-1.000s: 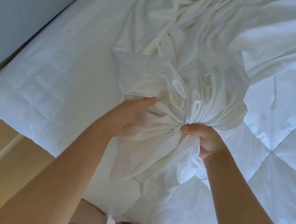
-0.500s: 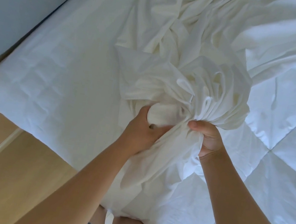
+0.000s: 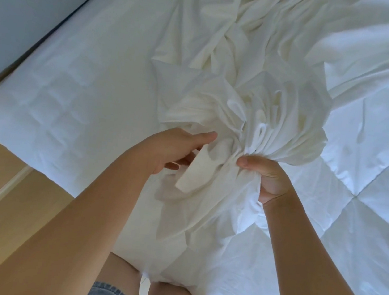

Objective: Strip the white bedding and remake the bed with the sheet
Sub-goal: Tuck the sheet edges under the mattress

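A cream-white sheet lies crumpled across the middle of the bed, gathered into a pleated bunch near the foot. My right hand grips that bunch tightly, with the folds fanning out above the fist. My left hand is just left of it. Its fingers are stretched out against the loose fabric and a flap of sheet hangs in front of the palm. The bare white mattress shows on the left. A white quilted duvet covers the right side.
A grey wall runs along the bed's far left side. Light wooden floor lies at the lower left past the mattress corner. My legs stand against the foot of the bed.
My left hand has let go of the fold it gripped half a second ago and now stretches out along the sheet. My right hand keeps its hold on the bunch.
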Demonstrator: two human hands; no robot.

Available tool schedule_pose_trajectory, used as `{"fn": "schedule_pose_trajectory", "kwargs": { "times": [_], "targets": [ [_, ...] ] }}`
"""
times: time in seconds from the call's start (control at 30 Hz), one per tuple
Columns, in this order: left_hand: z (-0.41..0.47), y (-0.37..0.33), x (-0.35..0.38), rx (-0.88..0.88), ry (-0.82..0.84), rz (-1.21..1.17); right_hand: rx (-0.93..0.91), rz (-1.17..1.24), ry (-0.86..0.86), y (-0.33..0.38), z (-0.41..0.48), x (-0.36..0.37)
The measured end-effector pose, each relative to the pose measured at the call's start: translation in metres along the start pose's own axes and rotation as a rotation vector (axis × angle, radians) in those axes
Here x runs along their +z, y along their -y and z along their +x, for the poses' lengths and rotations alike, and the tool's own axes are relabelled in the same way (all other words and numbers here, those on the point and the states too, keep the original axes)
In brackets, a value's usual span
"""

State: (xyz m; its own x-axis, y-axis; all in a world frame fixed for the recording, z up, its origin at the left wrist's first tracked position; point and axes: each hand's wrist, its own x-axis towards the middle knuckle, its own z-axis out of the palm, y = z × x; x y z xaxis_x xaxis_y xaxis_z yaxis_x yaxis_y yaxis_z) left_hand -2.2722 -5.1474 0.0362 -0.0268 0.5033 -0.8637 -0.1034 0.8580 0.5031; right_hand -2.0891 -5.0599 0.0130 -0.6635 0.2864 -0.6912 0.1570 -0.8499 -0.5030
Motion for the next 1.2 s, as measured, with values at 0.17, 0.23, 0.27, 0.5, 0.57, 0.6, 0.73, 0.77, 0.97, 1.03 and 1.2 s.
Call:
{"fn": "schedule_pose_trajectory", "kwargs": {
  "times": [0.17, 0.23, 0.27, 0.5, 0.57, 0.6, 0.73, 0.77, 0.97, 1.03, 1.2],
  "targets": [
    [0.002, -0.003, 0.017, 0.043, -0.045, -0.166, 0.005, -0.026, -0.085, -0.002, -0.003, -0.005],
    [0.002, 0.002, 0.024, 0.004, -0.053, -0.130, 0.002, -0.041, -0.109, -0.001, -0.005, -0.004],
    [0.002, 0.005, 0.026, -0.020, -0.045, -0.128, 0.002, -0.054, -0.113, -0.001, -0.005, -0.003],
    [0.002, 0.006, 0.036, -0.060, -0.050, -0.349, 0.010, -0.059, -0.120, 0.000, -0.009, -0.003],
    [0.004, 0.002, 0.034, -0.051, -0.086, -0.360, 0.010, -0.055, -0.110, 0.000, -0.008, -0.003],
    [0.005, 0.002, 0.033, -0.055, -0.094, -0.334, 0.010, -0.059, -0.108, 0.000, -0.008, -0.004],
    [0.005, 0.005, 0.035, -0.002, 0.015, -0.399, 0.020, -0.066, -0.121, -0.001, -0.006, -0.007],
    [0.007, 0.005, 0.039, 0.019, 0.020, -0.417, 0.017, -0.057, -0.131, -0.002, -0.007, -0.008],
    [0.021, 0.014, 0.057, 0.082, -0.353, -0.387, -0.033, 0.009, -0.137, -0.007, -0.011, -0.013],
    [0.022, 0.033, 0.051, 0.147, -0.565, -0.456, -0.045, 0.025, -0.158, -0.009, -0.012, -0.014],
    [0.022, 0.060, 0.030, 0.178, -0.655, -0.169, 0.052, -0.046, -0.181, -0.006, -0.008, -0.012]
  ]
}}
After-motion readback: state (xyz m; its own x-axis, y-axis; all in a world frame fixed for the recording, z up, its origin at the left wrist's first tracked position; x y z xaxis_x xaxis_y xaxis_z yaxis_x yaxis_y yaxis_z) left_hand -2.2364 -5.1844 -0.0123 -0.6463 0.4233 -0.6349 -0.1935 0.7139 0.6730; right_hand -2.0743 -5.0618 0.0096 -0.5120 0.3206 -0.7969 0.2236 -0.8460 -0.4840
